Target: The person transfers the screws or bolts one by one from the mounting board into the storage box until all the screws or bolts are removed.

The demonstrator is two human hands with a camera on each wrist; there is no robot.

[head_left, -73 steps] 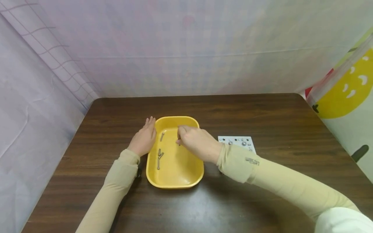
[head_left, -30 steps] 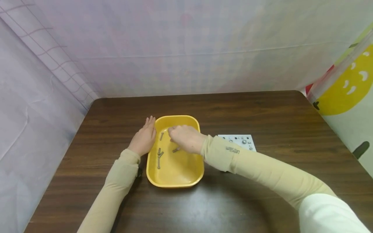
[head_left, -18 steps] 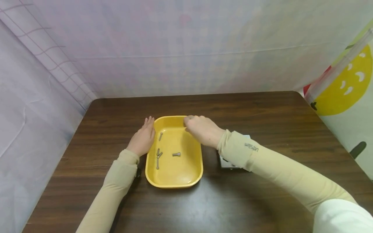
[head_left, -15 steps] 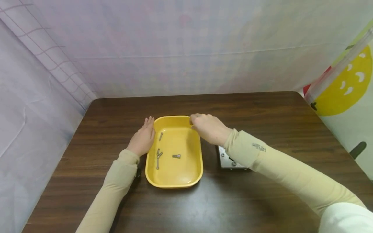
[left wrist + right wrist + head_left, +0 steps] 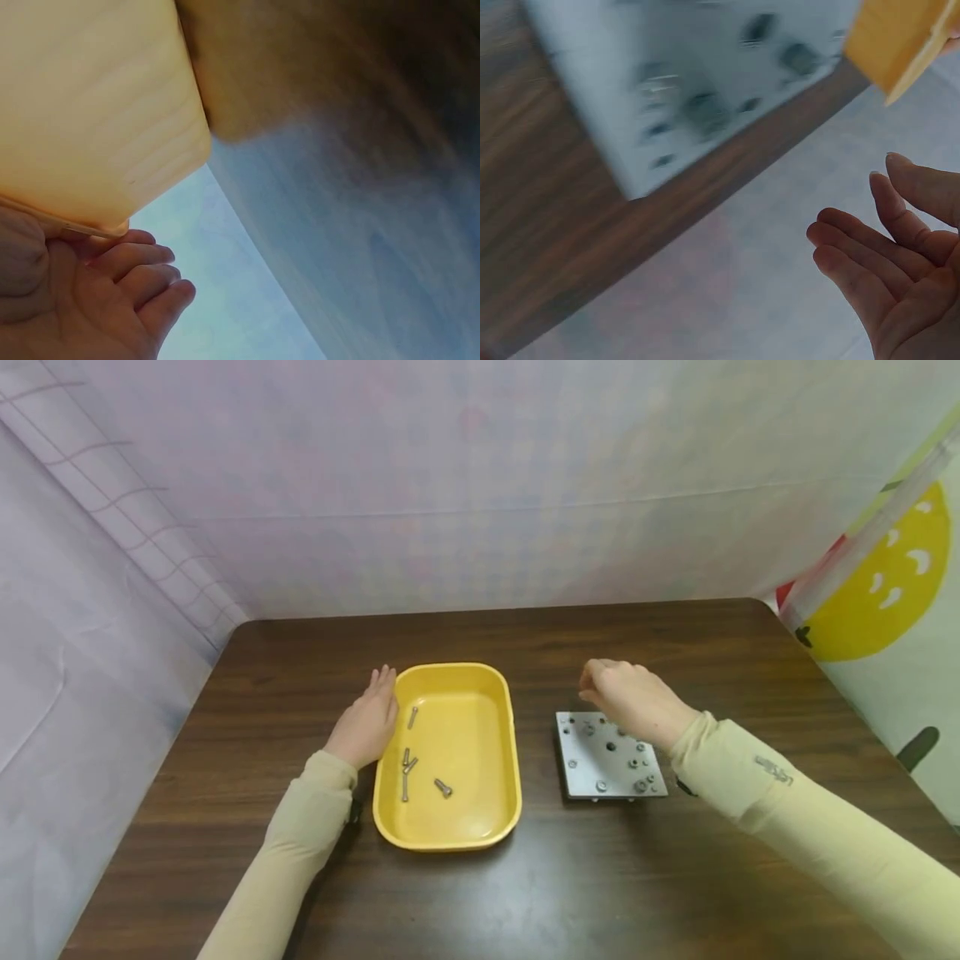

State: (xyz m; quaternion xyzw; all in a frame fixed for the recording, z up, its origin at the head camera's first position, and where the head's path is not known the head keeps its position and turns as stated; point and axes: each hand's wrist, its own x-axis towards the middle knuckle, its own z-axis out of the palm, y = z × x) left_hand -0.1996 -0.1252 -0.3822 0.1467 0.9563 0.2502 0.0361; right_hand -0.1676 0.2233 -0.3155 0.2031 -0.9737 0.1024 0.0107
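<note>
Yellow tray (image 5: 472, 743) sits on the brown tabletop (image 5: 525, 902), near the middle. Left hand (image 5: 365, 717) is at its left side, against the rim. Left grip: spread, fingers fairly straight and pointing to the far side, pinching nothing. Left wrist view agrees: tray wall right over the palm.

Five screws inside the tray. Thick screw (image 5: 443, 787) lies on its side, tilted, toward the near end, just left of centre. Thin screw (image 5: 413, 717) lies at the far left. Between it and the near end, along the left side, a cluster of three: short screw (image 5: 407, 757), slanted screw (image 5: 410, 766), long screw (image 5: 405, 788). Very close to each other; can't tell if they touch.

Metal plate (image 5: 592, 770) is flat on the tabletop, right of the tray, with a strip of wood between them. Bolt heads and dark holes all over its top face. Right wrist view of it is blurred.

Right hand (image 5: 633, 702) hangs above the plate's far right corner, covering it, apart from the plate. Right grip: loosely spread, visible gap between thumb and index tip, other three fingers extended side by side.

Left sleeve (image 5: 292, 852) and right sleeve (image 5: 825, 810) both beige; right one has dark lettering. Pale cloth (image 5: 487, 527) hangs behind the tabletop.
</note>
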